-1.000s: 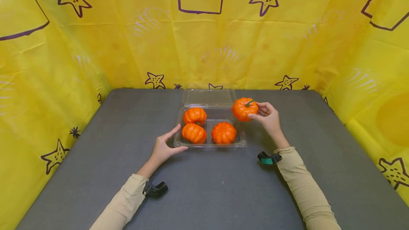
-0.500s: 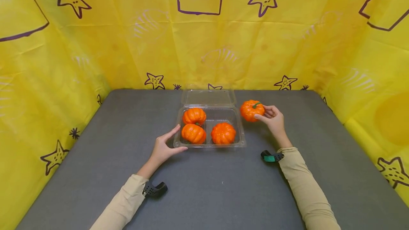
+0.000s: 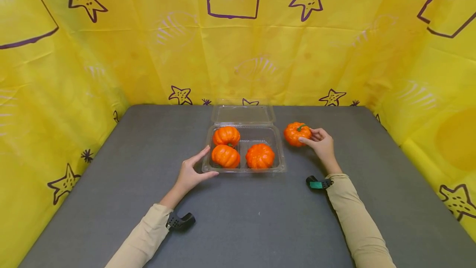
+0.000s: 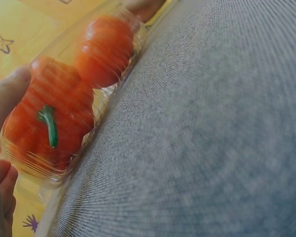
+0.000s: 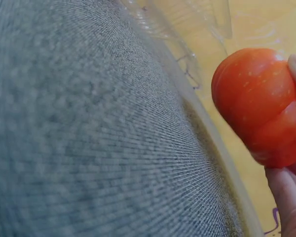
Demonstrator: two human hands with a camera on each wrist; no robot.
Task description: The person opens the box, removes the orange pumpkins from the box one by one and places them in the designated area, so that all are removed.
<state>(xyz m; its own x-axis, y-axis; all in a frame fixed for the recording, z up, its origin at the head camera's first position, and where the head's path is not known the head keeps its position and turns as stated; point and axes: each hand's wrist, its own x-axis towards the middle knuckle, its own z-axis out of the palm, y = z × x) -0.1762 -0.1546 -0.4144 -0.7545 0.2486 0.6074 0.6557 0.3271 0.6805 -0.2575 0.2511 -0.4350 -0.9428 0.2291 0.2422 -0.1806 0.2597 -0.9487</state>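
A clear plastic clamshell container [image 3: 280, 168] stands on the table with its lid [image 3: 243, 114] tipped back. Two orange toy pumpkins, one behind [image 3: 226, 136] and one in front [image 3: 225, 156], fill its left compartment. Another pumpkin [image 3: 260, 156] sits at the front of the right compartment. My left hand [image 3: 189, 173] spans the container's front left corner, its thumb touching the front and its fingers straight along the left side. Just right of the container, my right hand [image 3: 322, 146] pinches a fourth orange pumpkin [image 3: 297, 134] with a green stem. In the right wrist view, thumb and fingers grip this pumpkin [image 5: 259, 106].
The grey table [image 3: 238, 226] extends around the container on all sides. A yellow patterned cloth [image 3: 238, 53] hangs behind and along both sides. Each wrist carries a black camera mount, one left [image 3: 181, 221] and one right [image 3: 317, 183].
My right hand has carried its pumpkin right and towards me, from above the container's right rim to beside it. The left hand, container and other pumpkins have stayed put.
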